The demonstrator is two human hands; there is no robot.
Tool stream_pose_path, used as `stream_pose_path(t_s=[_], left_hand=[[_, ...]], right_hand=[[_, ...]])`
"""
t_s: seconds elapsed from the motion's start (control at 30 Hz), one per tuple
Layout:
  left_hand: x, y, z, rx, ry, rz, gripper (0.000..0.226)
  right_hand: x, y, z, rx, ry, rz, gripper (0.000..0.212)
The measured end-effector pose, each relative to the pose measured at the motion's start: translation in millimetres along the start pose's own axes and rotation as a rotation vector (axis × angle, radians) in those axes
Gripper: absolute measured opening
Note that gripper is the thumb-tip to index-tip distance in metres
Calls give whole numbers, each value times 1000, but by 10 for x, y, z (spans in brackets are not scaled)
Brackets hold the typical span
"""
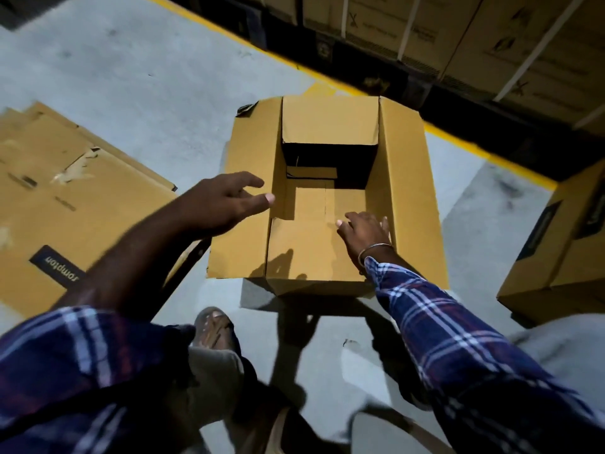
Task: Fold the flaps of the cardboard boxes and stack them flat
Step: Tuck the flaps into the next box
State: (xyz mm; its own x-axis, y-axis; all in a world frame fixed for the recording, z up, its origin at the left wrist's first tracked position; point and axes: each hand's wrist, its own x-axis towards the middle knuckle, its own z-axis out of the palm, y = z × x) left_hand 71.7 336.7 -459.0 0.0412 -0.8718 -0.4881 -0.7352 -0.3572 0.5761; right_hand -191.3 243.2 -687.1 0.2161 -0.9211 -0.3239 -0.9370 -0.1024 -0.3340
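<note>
A: The cardboard box (327,191) stands open on the concrete floor (137,80) just ahead of the person's foot (212,326), its four flaps splayed out. What could go wrong?

B: The left hand (226,201) hovers over the left flap (248,198), fingers spread, gripping nothing. The right hand (365,232) lies with loosely bent fingers on the near flap (304,250), by the box's right wall. Its grip looks slack, pinching nothing, so I judge that a one-sided push could skid or twist the box instead of folding it.

A: Anything else?

B: The flat stack (75,194) lies well to the left. A box carried over half-folded could spring open or land skewed.

A: What's hard to make out?

B: The box's far bottom is in deep shadow. The right fingertips blur into the cardboard, so contact is uncertain. The other box (556,250) at right is cut off by the frame, and the far shelf cartons (458,31) are dim.
</note>
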Motion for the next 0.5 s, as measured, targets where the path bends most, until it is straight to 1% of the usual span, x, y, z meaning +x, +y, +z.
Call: stream_pose_path(t_s=[0.1, 0.17, 0.2, 0.23, 0.27, 0.3, 0.33, 0.4, 0.5], left_hand=[[2, -11, 3, 108, -26, -1, 67], [38, 39, 9, 130, -8, 39, 67], [49, 70, 19, 140, -6, 56, 68], [56, 91, 31, 155, -10, 72, 68], [70, 112, 48, 173, -18, 81, 70], [78, 137, 68, 183, -24, 88, 71], [58, 167, 79, 186, -28, 98, 73], [14, 224, 105, 193, -42, 127, 75], [-55, 287, 148, 200, -70, 167, 73]], right_hand=[[-96, -111, -360, 56, 147, -17, 42], [-179, -203, -697, 101, 173, -26, 39], [-236, -244, -852, 121, 146, -49, 36], [-321, -287, -999, 132, 82, -81, 32], [-406, -326, -1108, 139, -17, -104, 27], [-487, -352, -1158, 144, -136, -103, 23], [-584, -381, -1172, 147, -254, -90, 23], [-729, -416, -1080, 125, -419, -74, 42], [-876, -427, -770, 58, -568, -51, 70]])
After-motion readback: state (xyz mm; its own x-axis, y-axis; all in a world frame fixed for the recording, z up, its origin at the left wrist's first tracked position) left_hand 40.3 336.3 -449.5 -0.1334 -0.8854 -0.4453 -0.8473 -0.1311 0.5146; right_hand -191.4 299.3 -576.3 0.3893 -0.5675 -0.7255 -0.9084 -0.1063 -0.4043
